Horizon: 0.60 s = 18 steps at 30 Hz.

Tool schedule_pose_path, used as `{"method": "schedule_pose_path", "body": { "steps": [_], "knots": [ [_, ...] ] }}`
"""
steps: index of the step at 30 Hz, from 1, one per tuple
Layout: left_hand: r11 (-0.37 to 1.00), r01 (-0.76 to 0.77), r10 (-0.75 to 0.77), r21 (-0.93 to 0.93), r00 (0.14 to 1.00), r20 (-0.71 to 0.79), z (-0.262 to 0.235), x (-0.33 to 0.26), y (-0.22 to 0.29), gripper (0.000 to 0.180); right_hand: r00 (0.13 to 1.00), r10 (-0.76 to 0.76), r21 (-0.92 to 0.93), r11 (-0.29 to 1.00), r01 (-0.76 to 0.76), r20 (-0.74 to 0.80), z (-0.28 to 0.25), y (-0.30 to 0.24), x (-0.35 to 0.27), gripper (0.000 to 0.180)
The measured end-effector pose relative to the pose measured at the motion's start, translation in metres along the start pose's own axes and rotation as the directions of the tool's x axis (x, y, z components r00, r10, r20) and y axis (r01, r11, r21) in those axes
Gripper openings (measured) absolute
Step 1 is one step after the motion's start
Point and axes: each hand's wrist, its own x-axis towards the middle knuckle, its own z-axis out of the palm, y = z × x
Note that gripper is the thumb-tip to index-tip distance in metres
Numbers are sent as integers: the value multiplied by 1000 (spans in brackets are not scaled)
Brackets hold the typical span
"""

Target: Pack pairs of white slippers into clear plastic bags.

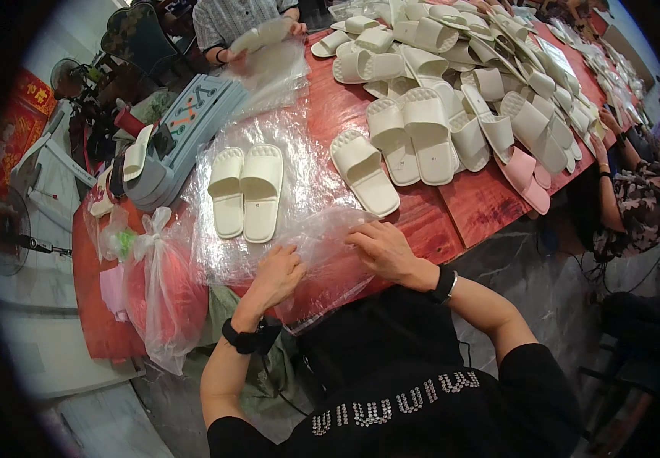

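Observation:
Between my two hands stretches a clear plastic bag [318, 240], its film wrinkled and see-through. My left hand [276, 275] is closed on its left side, fingers curled. On the right side, my right hand [385, 250] pinches the film. Just beyond my left hand, a pair of cream slippers [244, 195] lies side by side on a stack of clear plastic bags [299, 153]. One more cream slipper [364, 174] rests beyond my right hand, next to another cream pair [414, 137].
A large heap of cream slippers [437, 57] covers the far side of the red table [422, 225]. Pink slippers [527, 179] lie at the right edge. A grey plastic case [196, 114] and a knotted bag [166, 282] stand left. Other people sit across and at right.

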Motion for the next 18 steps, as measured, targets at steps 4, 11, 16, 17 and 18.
{"method": "schedule_pose_path", "body": {
  "steps": [4, 11, 16, 17, 18],
  "knots": [
    [941, 159, -89, -300, 968, 234, -24, -26, 31, 22, 981, -186, -178, 969, 174, -57, -23, -35, -10, 16],
    [965, 87, -126, -246, 981, -148, -74, -48, 52, 18, 953, -288, -150, 951, 272, -96, -60, -64, -15, 23],
    [821, 238, -429, -519, 856, -287, -88, -37, 45, 21, 911, -283, -74, 959, 273, -300, -63, -48, -1, 27],
    [804, 202, -380, -560, 898, -221, -88, -27, 38, 22, 882, -291, -169, 955, 244, -372, -62, -40, 4, 27],
    [780, 170, -326, -603, 932, -159, -86, -18, 30, 23, 958, -109, -142, 987, 73, -266, -65, -37, 0, 29]
  ]
}}
